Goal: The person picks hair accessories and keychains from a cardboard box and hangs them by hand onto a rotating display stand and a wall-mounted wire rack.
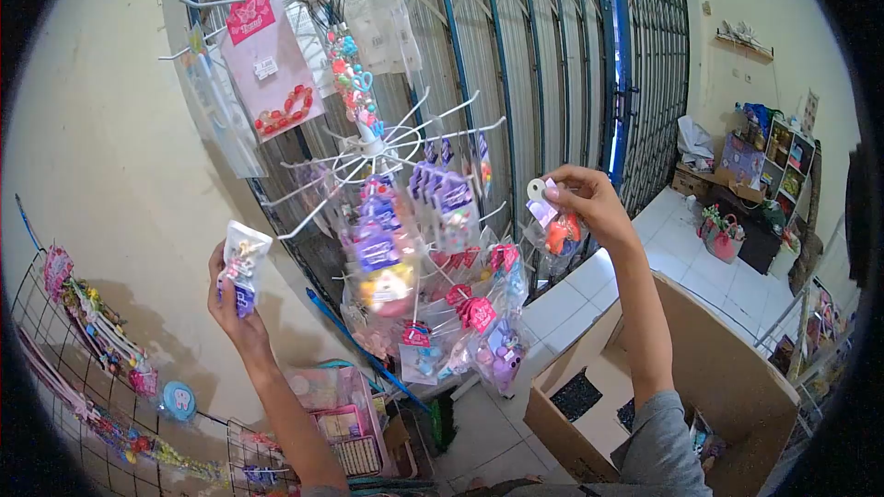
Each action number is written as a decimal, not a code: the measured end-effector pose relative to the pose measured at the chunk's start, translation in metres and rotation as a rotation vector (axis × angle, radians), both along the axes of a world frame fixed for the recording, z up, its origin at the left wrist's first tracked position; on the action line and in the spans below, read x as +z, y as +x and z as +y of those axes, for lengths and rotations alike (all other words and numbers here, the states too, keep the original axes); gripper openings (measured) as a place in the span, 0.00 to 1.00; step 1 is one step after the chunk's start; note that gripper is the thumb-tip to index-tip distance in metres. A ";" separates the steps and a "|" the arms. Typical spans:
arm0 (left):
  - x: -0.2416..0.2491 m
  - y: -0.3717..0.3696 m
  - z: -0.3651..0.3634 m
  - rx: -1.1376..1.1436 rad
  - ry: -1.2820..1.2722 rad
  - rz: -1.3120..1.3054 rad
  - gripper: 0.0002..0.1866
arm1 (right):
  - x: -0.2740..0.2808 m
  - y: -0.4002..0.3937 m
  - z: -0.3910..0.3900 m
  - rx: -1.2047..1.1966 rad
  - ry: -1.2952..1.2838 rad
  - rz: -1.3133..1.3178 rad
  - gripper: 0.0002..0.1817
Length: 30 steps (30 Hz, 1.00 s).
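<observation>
My left hand (236, 315) is closed on a small clear packet (245, 262) with a purple card and light-coloured pieces inside. Raised at the right, my right hand (589, 202) pinches the top of another clear packet (561, 232), which holds something orange-red and has a white ring-shaped hanging tab. Between the hands stands a white wire display rack (373, 152) with hooks sticking out all round. Purple-carded packets (378, 253) hang on its lower hooks, slightly blurred. A pink bracelet card (267, 69) hangs on the upper left.
An open cardboard box (727, 359) stands at the lower right with some packets inside. Pink plastic bins (345, 405) are on the floor below. A black wire grid (69, 359) with beaded strings leans at the left. Behind the rack runs a folding metal gate (552, 64).
</observation>
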<state>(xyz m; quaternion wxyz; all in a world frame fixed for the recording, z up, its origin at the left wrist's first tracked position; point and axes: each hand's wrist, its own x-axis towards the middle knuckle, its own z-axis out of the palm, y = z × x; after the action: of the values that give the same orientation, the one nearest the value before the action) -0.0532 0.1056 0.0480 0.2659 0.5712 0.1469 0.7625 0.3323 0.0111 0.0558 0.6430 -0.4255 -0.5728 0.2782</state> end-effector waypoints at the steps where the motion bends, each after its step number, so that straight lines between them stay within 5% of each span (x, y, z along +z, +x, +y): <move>1: 0.001 0.003 -0.006 -0.011 0.031 0.015 0.25 | 0.000 -0.001 -0.001 -0.002 0.012 -0.017 0.10; 13: 0.000 0.014 -0.024 -0.271 0.208 -0.070 0.17 | 0.005 -0.008 -0.014 0.024 0.014 -0.059 0.09; 20: -0.007 0.041 -0.034 -0.358 0.164 0.065 0.18 | -0.001 -0.011 0.008 0.103 0.192 -0.211 0.07; 30: -0.038 0.066 -0.034 -0.382 0.034 -0.135 0.15 | -0.011 -0.070 0.019 0.324 0.223 -0.274 0.06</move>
<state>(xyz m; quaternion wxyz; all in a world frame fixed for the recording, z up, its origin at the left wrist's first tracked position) 0.0127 0.0720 0.0099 0.4054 0.5409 0.0047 0.7370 0.2621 0.0304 0.0443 0.5492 -0.2884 -0.7427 0.2523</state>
